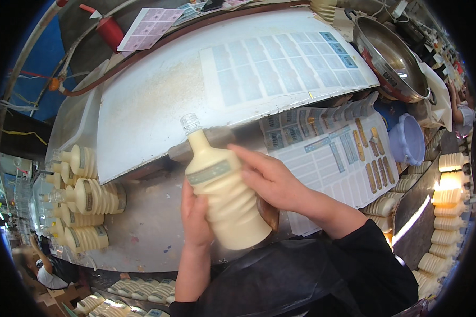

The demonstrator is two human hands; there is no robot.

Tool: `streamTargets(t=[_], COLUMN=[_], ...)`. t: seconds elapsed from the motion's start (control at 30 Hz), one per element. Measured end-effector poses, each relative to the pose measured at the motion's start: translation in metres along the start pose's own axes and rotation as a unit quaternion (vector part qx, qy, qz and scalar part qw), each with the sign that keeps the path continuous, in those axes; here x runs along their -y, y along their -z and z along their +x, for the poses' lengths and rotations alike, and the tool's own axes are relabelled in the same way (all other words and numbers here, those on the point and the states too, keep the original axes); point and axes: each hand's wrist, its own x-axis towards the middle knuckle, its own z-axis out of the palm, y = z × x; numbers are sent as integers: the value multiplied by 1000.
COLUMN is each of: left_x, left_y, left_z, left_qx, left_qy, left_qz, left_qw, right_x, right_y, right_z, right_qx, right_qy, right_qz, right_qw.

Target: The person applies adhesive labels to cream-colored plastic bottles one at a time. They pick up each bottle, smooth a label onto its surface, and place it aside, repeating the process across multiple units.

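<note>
A cream plastic bottle with a ribbed body and a clear threaded neck leans across the middle, its neck pointing up and away. My left hand is closed round its left side, thumb along the ribs. On the other side, my right hand grips the shoulder, its fingers pressed by the right end of a grey-green label band. The label wraps across the bottle's shoulder. Part of each hand's fingers is hidden behind the bottle. Beside my right forearm lies a backing sheet with several gold and blue stickers.
A white sloping board with a label sheet on it stands ahead. Several cream bottles lie at left, more at far right. A metal pan and a lilac bucket sit at right. Other people are at both edges.
</note>
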Motion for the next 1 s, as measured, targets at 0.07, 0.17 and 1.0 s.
streamTargets(t=[0.07,0.17,1.0], left_x=[-1,-4,-7], left_y=[-1,-6,-2], left_z=[-2,-4,26], left_qx=[-11,-49,-99], left_qy=[-10,-31,11], left_qz=[32,127,44], left_qw=[999,990,994], right_x=[-2,-1,5], right_y=[1,13,-4], right_z=[2,9,30], right_qx=[16,38,-30], right_qy=[-27,-76,-72], right_qz=[23,42,55], right_qw=[999,996,995])
